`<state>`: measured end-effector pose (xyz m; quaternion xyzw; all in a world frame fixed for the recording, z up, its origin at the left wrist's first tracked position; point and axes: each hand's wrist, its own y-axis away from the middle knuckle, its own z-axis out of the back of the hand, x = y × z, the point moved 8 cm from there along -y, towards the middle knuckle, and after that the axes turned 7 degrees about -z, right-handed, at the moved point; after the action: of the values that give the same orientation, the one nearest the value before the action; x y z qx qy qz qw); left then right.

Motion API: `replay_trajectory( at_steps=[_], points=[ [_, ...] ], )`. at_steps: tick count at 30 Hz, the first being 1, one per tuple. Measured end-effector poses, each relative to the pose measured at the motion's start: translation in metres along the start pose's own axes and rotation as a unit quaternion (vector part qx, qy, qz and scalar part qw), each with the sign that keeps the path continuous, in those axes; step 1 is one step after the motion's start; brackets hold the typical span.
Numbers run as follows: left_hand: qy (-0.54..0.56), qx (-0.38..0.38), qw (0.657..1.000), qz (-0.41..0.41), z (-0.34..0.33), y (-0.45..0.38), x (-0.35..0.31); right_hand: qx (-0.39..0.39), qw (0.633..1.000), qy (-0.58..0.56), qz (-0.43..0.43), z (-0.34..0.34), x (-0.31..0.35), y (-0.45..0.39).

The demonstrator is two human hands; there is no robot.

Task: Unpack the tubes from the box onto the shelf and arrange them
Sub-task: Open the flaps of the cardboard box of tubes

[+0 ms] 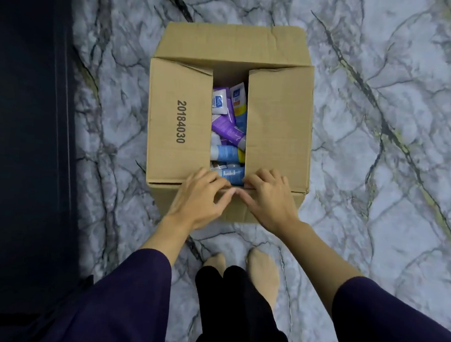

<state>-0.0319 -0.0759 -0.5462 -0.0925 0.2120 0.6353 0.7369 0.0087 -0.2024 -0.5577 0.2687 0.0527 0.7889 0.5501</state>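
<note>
A brown cardboard box (229,112) sits on the marble-patterned floor (382,128), grey-white with dark veins. Its two side flaps are folded partly inward, leaving a narrow gap down the middle; the far flap lies flat outward, and the left flap carries the printed number 20184030. Through the gap shows a jumble of tubes (228,128), lying at mixed angles one over another: a purple one slanted across the middle, light blue ones nearer the person, and white-and-blue ones with a logo at the far end (one of these has a yellow band). All of them are inside the box.

Both hands are at the near edge of the opening. The left hand (200,195) rests on the corner of the left flap, fingers bent and pointing toward the gap, thumb tucked toward the middle. The right hand (266,193) has its fingers curled over the inner near corner of the right flap, gripping its edge, thumb reaching toward the left hand. The thumbs nearly meet.

Dark purple sleeves (130,297) cover the forearms, and two feet (239,268) stand just short of the box. A dark piece of furniture (21,130) fills the left side.
</note>
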Motion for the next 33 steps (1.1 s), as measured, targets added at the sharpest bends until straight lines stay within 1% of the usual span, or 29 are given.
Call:
replay_trajectory(
  at_steps=[2, 3, 4, 5, 6, 8, 9, 10, 12, 13, 15, 18, 20, 23, 25, 26, 28, 29, 31, 33],
  points=[
    [-0.009, -0.022, 0.999, -0.021, 0.011, -0.019, 0.000, -0.029, 0.999, -0.011, 0.012, 0.008, 0.009, -0.006],
    [-0.037, -0.017, 0.999, -0.019, 0.015, -0.029, 0.004, -0.040, 0.999, 0.009, 0.019, 0.012, 0.013, -0.011],
    [-0.075, 0.010, 0.997, -0.007, 0.014, -0.038, 0.009, -0.032, 0.998, 0.041, 0.028, 0.012, 0.016, -0.016],
    [-0.117, 0.061, 0.991, 0.008, 0.010, -0.045, 0.014, -0.007, 0.996, 0.078, 0.035, 0.010, 0.017, -0.021],
    [-0.157, 0.122, 0.980, 0.016, 0.003, -0.049, 0.018, 0.022, 0.993, 0.106, 0.039, 0.007, 0.017, -0.025],
    [-0.230, 0.213, 0.950, 0.004, -0.006, -0.050, 0.023, 0.070, 0.987, 0.139, 0.041, 0.004, 0.015, -0.029],
    [-0.262, 0.245, 0.933, -0.003, -0.007, -0.048, 0.023, 0.073, 0.985, 0.151, 0.044, 0.005, 0.015, -0.028],
    [-0.291, 0.261, 0.920, -0.014, -0.006, -0.047, 0.022, 0.064, 0.984, 0.161, 0.047, 0.008, 0.018, -0.027],
    [-0.334, 0.250, 0.908, -0.036, 0.005, -0.050, 0.012, 0.021, 0.982, 0.179, 0.050, 0.018, 0.028, -0.023],
    [-0.341, 0.227, 0.912, -0.033, 0.013, -0.052, 0.007, -0.008, 0.981, 0.188, 0.048, 0.024, 0.034, -0.022],
    [-0.334, 0.179, 0.926, 0.002, 0.033, -0.054, -0.001, -0.058, 0.974, 0.216, 0.031, 0.039, 0.048, -0.018],
    [-0.305, 0.105, 0.944, 0.075, 0.065, -0.046, -0.005, -0.080, 0.957, 0.280, -0.014, 0.061, 0.067, -0.006],
    [-0.266, 0.064, 0.954, 0.118, 0.083, -0.037, -0.002, -0.086, 0.953, 0.287, -0.050, 0.075, 0.074, 0.003],
    [-0.260, 0.020, 0.952, 0.160, 0.103, -0.023, 0.008, -0.062, 0.946, 0.310, -0.068, 0.085, 0.082, 0.009],
    [-0.293, 0.026, 0.937, 0.186, 0.113, -0.014, 0.016, -0.011, 0.938, 0.336, -0.081, 0.086, 0.080, 0.010],
    [-0.323, 0.043, 0.923, 0.204, 0.118, -0.009, 0.022, 0.017, 0.935, 0.343, -0.092, 0.085, 0.077, 0.011],
    [-0.368, 0.101, 0.891, 0.246, 0.121, -0.002, 0.037, 0.066, 0.929, 0.350, -0.101, 0.081, 0.072, 0.009],
    [-0.373, 0.129, 0.879, 0.268, 0.119, 0.002, 0.045, 0.068, 0.937, 0.333, -0.083, 0.079, 0.074, 0.008],
    [-0.338, 0.156, 0.872, 0.318, 0.112, 0.010, 0.061, 0.053, 0.962, 0.268, -0.022, 0.072, 0.088, 0.003],
    [-0.246, 0.167, 0.885, 0.358, 0.094, 0.017, 0.077, 0.048, 0.982, 0.180, 0.029, 0.063, 0.103, -0.003]
  ],
)
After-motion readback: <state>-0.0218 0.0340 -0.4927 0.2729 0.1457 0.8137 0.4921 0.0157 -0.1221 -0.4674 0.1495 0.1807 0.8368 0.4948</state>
